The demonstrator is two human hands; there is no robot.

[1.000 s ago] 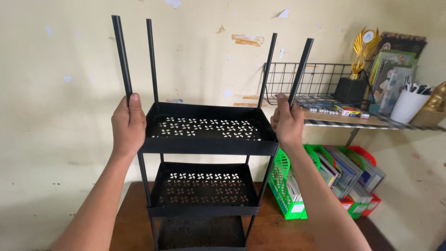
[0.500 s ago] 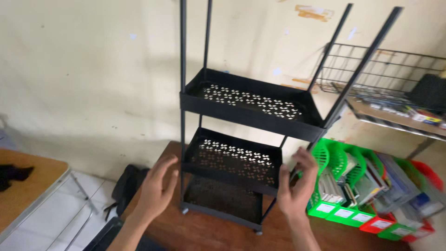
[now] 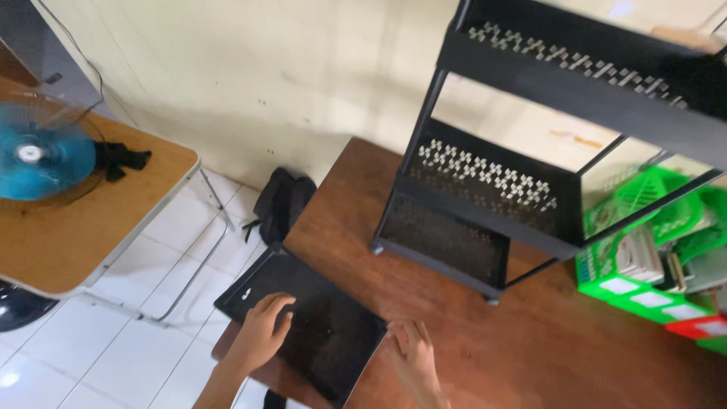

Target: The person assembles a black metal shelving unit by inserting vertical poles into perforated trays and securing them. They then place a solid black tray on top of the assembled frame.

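Head view: a loose black tray (image 3: 303, 326) lies flat on the near left corner of the brown table (image 3: 575, 341), one corner jutting past the table's edge over the floor. The left hand (image 3: 261, 333) rests palm down on the tray's near left part, fingers (image 3: 279, 304) spread apart and laid flat on its surface, not clamped round anything. The right hand (image 3: 413, 356) sits at the tray's right edge, where tray meets table; it is blurred, its fingers look loosely extended, and whether they grip the rim cannot be told.

Behind the tray, well apart from both hands, a black rack (image 3: 530, 151) stands upright on the table. Three perforated shelves show one above another, joined by thin black posts, and its lowest shelf sits just above the table on small feet. To the rack's right, green file holders (image 3: 644, 265) with papers stand on the table, with a red one just beside them at the frame's edge.

On the white-tiled floor (image 3: 151, 303) to the left stands a second, lighter table (image 3: 76, 227) on metal legs, carrying a blue fan (image 3: 34, 159) and a dark cloth (image 3: 121, 159). A black bag (image 3: 282, 201) leans against the pale wall (image 3: 265, 68), between the two tables.
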